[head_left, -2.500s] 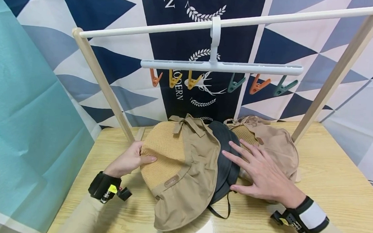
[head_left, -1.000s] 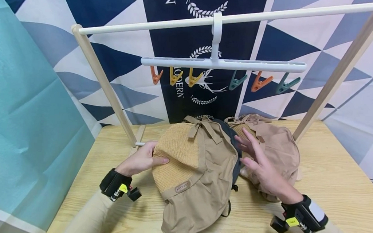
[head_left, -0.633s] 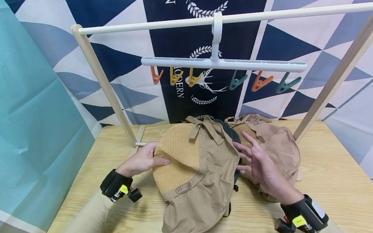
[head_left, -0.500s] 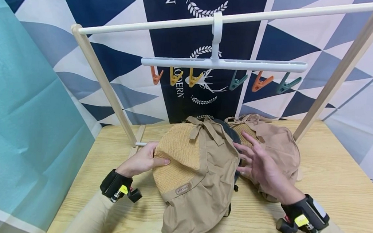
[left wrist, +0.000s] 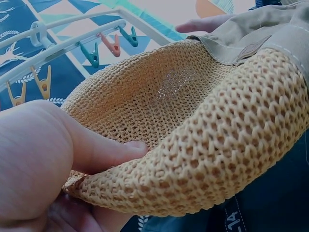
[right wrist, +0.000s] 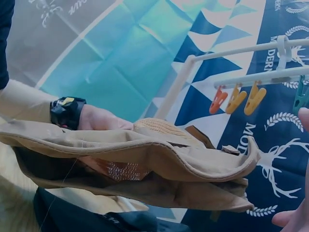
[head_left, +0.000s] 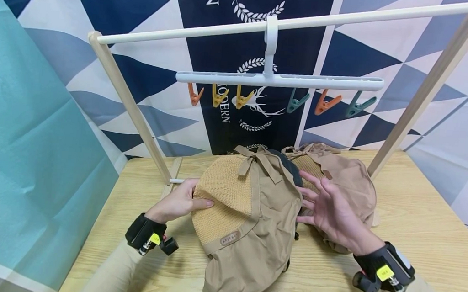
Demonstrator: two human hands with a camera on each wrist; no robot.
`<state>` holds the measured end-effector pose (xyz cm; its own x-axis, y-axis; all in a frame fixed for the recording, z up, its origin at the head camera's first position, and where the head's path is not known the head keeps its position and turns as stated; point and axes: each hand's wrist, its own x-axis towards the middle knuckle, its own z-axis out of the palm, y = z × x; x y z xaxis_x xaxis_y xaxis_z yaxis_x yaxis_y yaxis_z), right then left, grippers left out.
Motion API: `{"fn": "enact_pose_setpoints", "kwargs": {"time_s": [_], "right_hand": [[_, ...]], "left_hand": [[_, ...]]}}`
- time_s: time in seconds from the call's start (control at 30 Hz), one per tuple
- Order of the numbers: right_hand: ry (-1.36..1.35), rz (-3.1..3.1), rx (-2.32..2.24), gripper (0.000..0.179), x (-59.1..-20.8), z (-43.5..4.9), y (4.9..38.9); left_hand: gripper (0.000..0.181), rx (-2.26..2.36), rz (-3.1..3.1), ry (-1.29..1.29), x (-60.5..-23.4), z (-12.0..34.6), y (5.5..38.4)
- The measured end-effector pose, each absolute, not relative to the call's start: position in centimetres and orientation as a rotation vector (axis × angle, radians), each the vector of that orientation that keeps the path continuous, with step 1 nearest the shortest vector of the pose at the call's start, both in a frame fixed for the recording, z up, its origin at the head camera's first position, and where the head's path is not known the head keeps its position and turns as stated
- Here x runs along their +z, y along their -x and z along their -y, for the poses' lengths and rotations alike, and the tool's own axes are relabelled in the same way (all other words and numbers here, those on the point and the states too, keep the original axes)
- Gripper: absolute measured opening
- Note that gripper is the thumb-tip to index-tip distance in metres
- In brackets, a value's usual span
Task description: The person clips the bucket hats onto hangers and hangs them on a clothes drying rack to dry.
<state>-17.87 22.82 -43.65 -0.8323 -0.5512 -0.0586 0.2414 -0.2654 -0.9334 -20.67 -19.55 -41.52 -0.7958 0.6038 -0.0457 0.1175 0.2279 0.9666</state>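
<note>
left hand [head_left: 180,202] grips hat [head_left: 250,230] (only right wrist shows its opening)

Room lies between the clips [head_left: 241,100] and woven hat [head_left: 248,223], wooden posts [head_left: 130,105] on either side

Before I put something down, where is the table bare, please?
Bare table shows right of the pinkish-beige hat; a narrower patch lies between the teal cloth and the left hand. The middle is crowded: khaki hat, dark hat and right hand close together.
</note>
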Motion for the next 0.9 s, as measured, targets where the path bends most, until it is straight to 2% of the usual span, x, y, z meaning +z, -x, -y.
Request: {"fn": "enact_pose_setpoints", "kwargs": {"time_s": [0.13, 0.33, 0.63, 0.8, 0.9], "right_hand": [[0.412, -1.465, -2.113, 0.077, -43.6, -22.9, 17.8], [0.414, -1.452, -2.108, 0.057, -43.6, -22.9, 17.5], [0.438, -1.395, -2.121, 0.057, -44.2, -22.7, 17.3], [0.37, -1.413, -2.124, 0.073, -45.3, -23.0, 17.4], [0.383, -1.301, -2.177, 0.066, -46.5, -23.4, 17.9]], "left_hand": [[0.044, 1.586, -2.097, -0.681, -41.4, 19.4, 20.6], [0.044, 1.573, -2.09, -0.713, -41.3, 19.0, 20.6], [0.041, 1.573, -2.061, -0.741, -41.0, 18.3, 20.4], [0.043, 1.555, -2.056, -0.758, -40.7, 17.9, 20.3], [0.043, 1.547, -2.046, -0.768, -40.7, 17.8, 20.3]]}}
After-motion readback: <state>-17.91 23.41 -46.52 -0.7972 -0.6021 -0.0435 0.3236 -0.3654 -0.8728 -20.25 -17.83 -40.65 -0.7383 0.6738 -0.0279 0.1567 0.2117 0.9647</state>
